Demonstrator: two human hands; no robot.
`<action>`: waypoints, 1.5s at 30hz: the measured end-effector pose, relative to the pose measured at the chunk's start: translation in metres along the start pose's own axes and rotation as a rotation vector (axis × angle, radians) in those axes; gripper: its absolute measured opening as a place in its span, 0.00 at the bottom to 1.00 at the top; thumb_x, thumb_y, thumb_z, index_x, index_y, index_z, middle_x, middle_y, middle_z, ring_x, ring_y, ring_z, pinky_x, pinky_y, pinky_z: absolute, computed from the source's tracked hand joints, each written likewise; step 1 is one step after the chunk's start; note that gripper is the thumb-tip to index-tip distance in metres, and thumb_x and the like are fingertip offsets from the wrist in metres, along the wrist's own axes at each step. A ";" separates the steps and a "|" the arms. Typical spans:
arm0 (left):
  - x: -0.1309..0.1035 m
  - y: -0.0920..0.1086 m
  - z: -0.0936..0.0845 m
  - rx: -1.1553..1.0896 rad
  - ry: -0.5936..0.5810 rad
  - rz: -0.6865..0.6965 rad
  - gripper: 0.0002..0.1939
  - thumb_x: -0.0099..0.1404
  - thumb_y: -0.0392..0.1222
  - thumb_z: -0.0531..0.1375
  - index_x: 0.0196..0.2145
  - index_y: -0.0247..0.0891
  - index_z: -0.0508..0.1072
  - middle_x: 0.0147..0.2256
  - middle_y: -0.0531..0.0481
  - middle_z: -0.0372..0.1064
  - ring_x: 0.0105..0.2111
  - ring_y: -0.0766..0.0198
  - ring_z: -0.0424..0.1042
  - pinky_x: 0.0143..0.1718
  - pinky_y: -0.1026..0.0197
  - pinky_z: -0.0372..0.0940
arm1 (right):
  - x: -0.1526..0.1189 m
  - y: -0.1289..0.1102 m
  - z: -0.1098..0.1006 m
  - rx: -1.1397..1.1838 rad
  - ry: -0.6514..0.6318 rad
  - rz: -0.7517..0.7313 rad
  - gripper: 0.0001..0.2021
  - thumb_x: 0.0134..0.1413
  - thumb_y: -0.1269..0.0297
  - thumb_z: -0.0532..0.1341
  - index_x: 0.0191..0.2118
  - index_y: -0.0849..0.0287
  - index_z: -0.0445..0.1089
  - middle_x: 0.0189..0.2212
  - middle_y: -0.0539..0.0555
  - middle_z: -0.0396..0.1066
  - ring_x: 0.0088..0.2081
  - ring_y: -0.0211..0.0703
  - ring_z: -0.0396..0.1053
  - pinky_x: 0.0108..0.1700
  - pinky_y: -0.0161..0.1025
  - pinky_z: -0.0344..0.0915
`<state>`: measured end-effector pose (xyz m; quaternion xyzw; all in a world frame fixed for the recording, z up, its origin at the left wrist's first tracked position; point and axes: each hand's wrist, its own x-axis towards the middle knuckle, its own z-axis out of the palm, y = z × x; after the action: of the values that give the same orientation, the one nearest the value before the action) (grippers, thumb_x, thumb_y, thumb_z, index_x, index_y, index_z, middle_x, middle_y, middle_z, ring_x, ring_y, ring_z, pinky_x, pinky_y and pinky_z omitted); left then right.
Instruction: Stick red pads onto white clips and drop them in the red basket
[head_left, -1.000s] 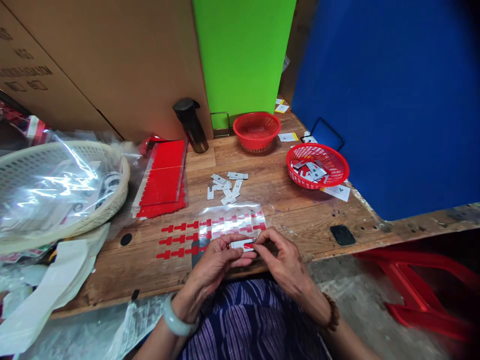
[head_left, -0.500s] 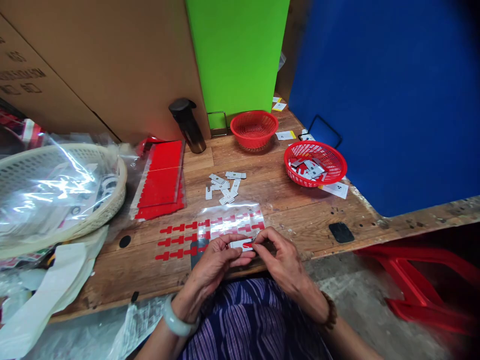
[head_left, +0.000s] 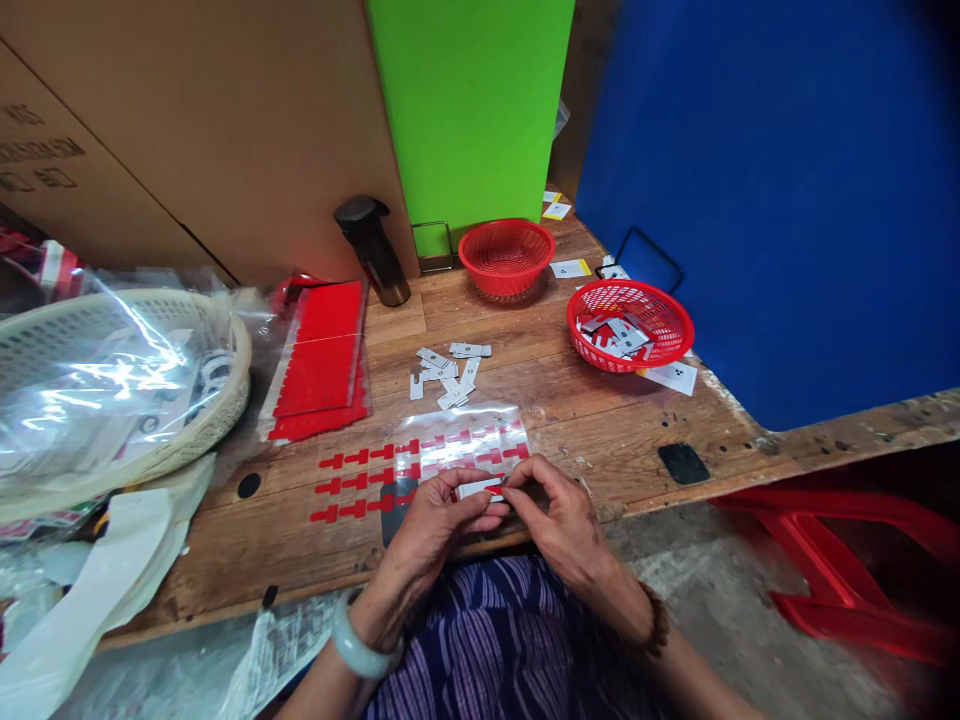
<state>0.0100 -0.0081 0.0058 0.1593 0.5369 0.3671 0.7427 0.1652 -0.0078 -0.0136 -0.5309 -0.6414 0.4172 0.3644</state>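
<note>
Near the table's front edge, my left hand [head_left: 450, 508] holds a small white card [head_left: 480, 488] between thumb and fingers. My right hand [head_left: 555, 505] pinches a small red sticker [head_left: 496, 491] at the card's right end. Just beyond both hands lies a clear sheet [head_left: 457, 425] with rows of red T-shaped stickers; more of these stickers [head_left: 356, 481] extend to its left. My hands hide part of the sheet. Farther back is a loose pile of small white cards [head_left: 450, 370] with notches and holes.
Red sheets [head_left: 319, 350] and a dark bottle [head_left: 373, 250] stand left of the pile. One red basket [head_left: 507, 262] is at the back, another [head_left: 660, 325] with cards at right. A cream basket [head_left: 232, 400] holds plastic-wrapped pieces at left.
The red sticker at the card has shifted slightly and lies flatter over the card's right end. Both hands keep nearly the same place and grip.
</note>
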 end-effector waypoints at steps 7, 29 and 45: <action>0.004 -0.005 0.001 0.085 0.058 0.115 0.17 0.49 0.35 0.68 0.36 0.30 0.70 0.25 0.43 0.76 0.26 0.62 0.77 0.30 0.67 0.70 | -0.001 -0.003 0.003 0.045 0.013 0.063 0.05 0.52 0.72 0.55 0.28 0.57 0.64 0.26 0.47 0.67 0.30 0.37 0.65 0.34 0.33 0.59; 0.006 -0.001 -0.005 0.048 0.049 0.058 0.15 0.52 0.29 0.66 0.38 0.30 0.68 0.24 0.43 0.76 0.23 0.64 0.76 0.28 0.69 0.70 | 0.007 -0.013 -0.001 0.114 0.011 0.153 0.05 0.50 0.72 0.55 0.26 0.58 0.64 0.23 0.46 0.63 0.27 0.36 0.62 0.31 0.33 0.59; 0.005 -0.001 -0.003 0.072 0.084 0.054 0.14 0.54 0.27 0.63 0.38 0.30 0.67 0.24 0.43 0.76 0.23 0.64 0.76 0.28 0.69 0.70 | 0.006 0.001 0.006 0.028 0.048 0.058 0.06 0.51 0.75 0.53 0.28 0.58 0.62 0.26 0.47 0.64 0.28 0.36 0.62 0.32 0.33 0.58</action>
<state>0.0090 -0.0058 0.0005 0.1848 0.5760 0.3737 0.7032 0.1589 -0.0029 -0.0164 -0.5540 -0.6107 0.4237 0.3750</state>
